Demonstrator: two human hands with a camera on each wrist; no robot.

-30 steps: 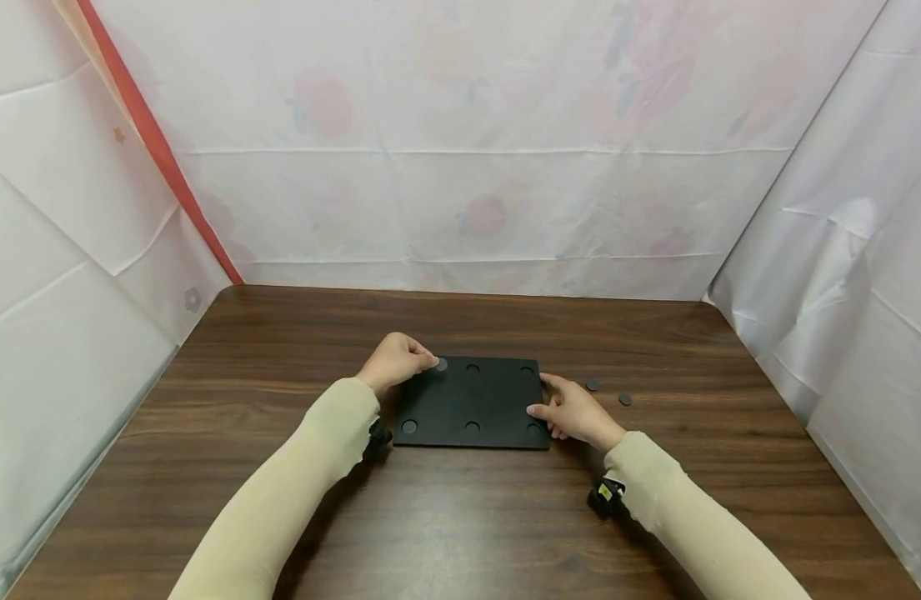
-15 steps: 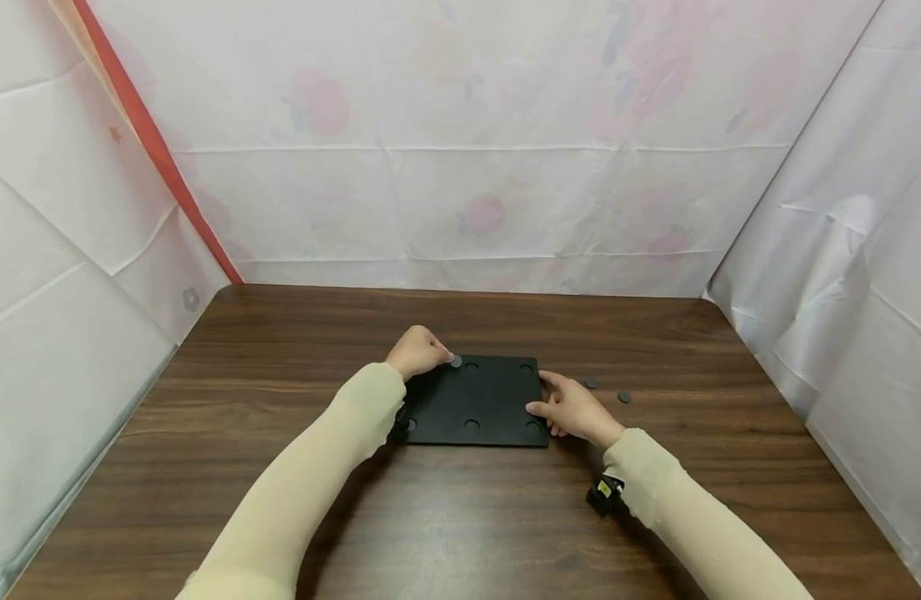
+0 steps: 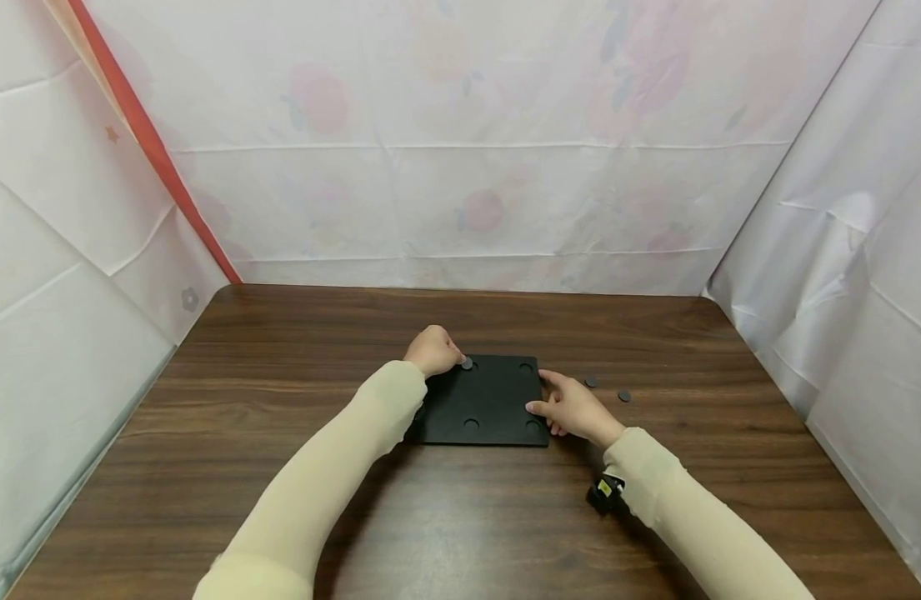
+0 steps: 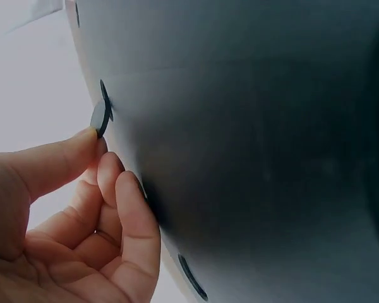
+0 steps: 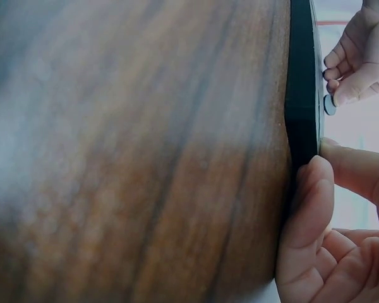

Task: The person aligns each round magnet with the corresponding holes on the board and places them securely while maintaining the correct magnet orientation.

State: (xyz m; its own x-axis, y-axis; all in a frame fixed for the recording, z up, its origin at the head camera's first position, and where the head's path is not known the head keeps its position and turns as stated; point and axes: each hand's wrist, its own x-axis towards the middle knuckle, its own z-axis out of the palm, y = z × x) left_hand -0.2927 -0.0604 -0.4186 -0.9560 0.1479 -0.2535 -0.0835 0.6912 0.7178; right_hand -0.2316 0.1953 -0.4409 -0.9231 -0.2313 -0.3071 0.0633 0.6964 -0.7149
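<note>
A thin black rectangular board (image 3: 493, 398) with shallow round recesses along its far and near edges lies on the table. My left hand (image 3: 433, 351) pinches a small grey disc (image 4: 100, 117) between thumb and forefinger. In the left wrist view the disc is tilted, at the recess (image 4: 106, 95) in the middle of the far row. My right hand (image 3: 573, 408) grips the board's right edge, thumb on top and fingers along the side. The left hand and sleeve hide the board's left part in the head view.
Two more dark discs, a farther one (image 3: 591, 382) and a nearer one (image 3: 624, 396), lie on the wooden table (image 3: 460, 508) right of the board. White patterned curtains (image 3: 483, 150) stand behind the table and at both sides.
My left hand has moved right along the board's far edge, carrying the disc from the left corner recess to the middle one. My right hand has stayed at the board's right edge.
</note>
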